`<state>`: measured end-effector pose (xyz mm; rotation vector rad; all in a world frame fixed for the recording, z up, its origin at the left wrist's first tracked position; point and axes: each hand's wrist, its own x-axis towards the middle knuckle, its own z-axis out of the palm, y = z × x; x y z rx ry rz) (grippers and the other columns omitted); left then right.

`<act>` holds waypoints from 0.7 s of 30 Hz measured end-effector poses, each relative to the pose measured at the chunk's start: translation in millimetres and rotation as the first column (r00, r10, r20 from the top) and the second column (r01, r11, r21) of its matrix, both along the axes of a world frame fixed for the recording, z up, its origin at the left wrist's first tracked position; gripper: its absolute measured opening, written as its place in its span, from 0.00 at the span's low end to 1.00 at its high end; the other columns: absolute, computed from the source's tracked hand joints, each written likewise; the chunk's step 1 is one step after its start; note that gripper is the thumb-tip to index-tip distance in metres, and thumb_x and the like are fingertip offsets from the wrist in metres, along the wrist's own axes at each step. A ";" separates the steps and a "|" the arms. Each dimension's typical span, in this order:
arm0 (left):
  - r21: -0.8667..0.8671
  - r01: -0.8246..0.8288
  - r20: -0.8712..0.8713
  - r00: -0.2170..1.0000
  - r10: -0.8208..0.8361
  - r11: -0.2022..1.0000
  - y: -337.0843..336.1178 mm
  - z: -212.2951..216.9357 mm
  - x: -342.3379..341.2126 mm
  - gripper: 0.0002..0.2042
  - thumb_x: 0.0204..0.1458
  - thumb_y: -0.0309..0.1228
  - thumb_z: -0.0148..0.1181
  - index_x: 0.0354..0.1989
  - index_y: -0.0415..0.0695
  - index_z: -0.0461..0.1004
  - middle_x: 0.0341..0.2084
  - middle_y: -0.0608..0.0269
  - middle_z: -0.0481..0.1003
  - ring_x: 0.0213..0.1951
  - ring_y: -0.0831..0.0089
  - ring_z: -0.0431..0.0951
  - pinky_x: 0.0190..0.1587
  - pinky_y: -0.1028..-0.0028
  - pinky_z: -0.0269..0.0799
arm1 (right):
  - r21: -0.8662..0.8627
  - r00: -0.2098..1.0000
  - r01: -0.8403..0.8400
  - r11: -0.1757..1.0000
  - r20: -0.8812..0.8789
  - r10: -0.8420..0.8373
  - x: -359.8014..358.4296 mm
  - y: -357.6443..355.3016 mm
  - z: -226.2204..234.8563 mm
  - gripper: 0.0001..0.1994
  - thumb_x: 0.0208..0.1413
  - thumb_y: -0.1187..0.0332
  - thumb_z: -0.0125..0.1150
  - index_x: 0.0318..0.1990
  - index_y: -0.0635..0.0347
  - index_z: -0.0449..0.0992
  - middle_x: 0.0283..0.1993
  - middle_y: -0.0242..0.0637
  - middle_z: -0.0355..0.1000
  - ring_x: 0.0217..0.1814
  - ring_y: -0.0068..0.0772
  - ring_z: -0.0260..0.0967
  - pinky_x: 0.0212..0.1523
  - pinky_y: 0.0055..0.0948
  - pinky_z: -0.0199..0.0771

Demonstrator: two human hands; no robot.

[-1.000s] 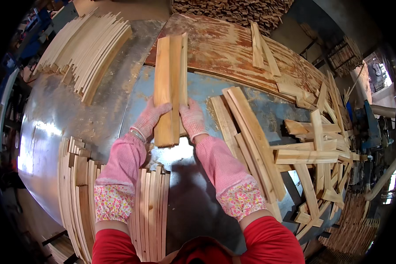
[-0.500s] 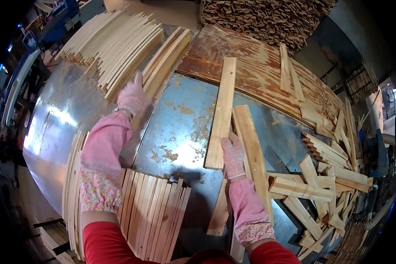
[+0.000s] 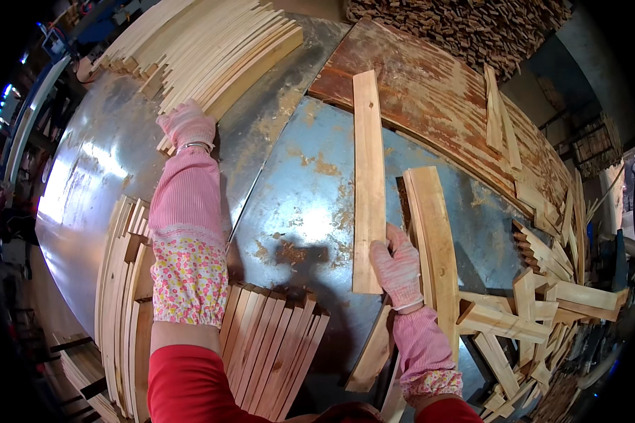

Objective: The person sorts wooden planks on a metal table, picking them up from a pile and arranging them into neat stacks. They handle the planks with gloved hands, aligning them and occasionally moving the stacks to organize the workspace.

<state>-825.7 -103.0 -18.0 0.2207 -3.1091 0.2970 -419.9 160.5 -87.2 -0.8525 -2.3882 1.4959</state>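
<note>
My left hand (image 3: pixel 188 125), in a pale pink glove, has its fingers curled over the near ends of the long wooden strips (image 3: pixel 226 63) lying side by side at the far left. How far the fingers reach round them is partly hidden. In my right hand (image 3: pixel 396 271), also gloved, is the lower end of a flat wooden board (image 3: pixel 368 176) with a small knot. My thumb lies on the board's face. Just right of that hand stand thicker boards (image 3: pixel 434 240), and below it another board (image 3: pixel 371 352) lies tilted.
Another row of strips (image 3: pixel 271 345) lies near me, with a stack (image 3: pixel 123 303) left of it. Jumbled offcuts (image 3: pixel 515 324) cover the right side. A worn brown panel (image 3: pixel 409 77) adjoins the metal tabletop (image 3: pixel 296 183). Stacked wood (image 3: pixel 458 28) stands behind.
My left hand has moved slightly left, and the separate strips beside the far row now lie against it. The board in my right hand has turned more upright. The whole view has shifted.
</note>
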 end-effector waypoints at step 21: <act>0.631 0.480 -0.052 0.810 -0.584 0.609 -148.3 107.5 364.0 0.29 0.53 0.42 0.73 0.62 0.41 0.78 0.58 0.48 0.79 0.58 0.48 0.80 0.62 0.57 0.76 | 0.072 0.894 -0.167 0.983 0.431 0.120 303.3 -193.7 43.6 0.30 0.57 0.55 0.77 0.62 0.56 0.72 0.46 0.46 0.81 0.51 0.47 0.81 0.56 0.43 0.81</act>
